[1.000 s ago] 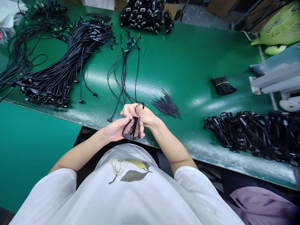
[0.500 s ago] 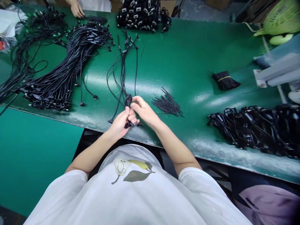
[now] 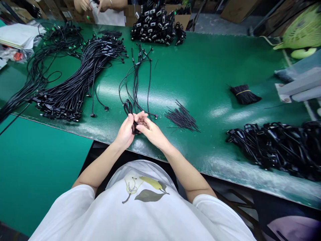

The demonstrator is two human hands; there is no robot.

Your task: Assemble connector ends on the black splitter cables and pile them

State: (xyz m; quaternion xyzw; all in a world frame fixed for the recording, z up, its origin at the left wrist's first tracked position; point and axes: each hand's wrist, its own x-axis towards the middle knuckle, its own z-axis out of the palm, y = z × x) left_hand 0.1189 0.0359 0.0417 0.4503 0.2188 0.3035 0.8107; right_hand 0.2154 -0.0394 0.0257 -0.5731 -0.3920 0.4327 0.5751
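Observation:
A small looped black cable [image 3: 128, 107] is upright between my hands at the table's front edge. My left hand [image 3: 125, 132] is closed around its lower part, thumb on top. My right hand [image 3: 151, 133] meets it from the other side, thumb and fingers pinched at the loop's lower end; the exact spot between those fingertips is partly hidden. Just beyond my hands lie several loose black cables [image 3: 135, 82] with small plugs, stretched away from me. To the right of my right hand is a scattered pile of short black ties [image 3: 182, 117].
A thick sheaf of black cables [image 3: 86, 72] lies left, with more tangled cables [image 3: 37, 75] beyond it. Coiled cables are heaped at the back [image 3: 154, 26] and front right [image 3: 273, 142]. A banded tie bundle [image 3: 245, 94] lies right. Another person's hands [image 3: 100, 5] are across the table [image 3: 200, 67].
The cable loop now stands out more clearly above my left hand, and my right hand has shifted lower along it. The view has tilted slightly, and the other person's hands have lifted off the table.

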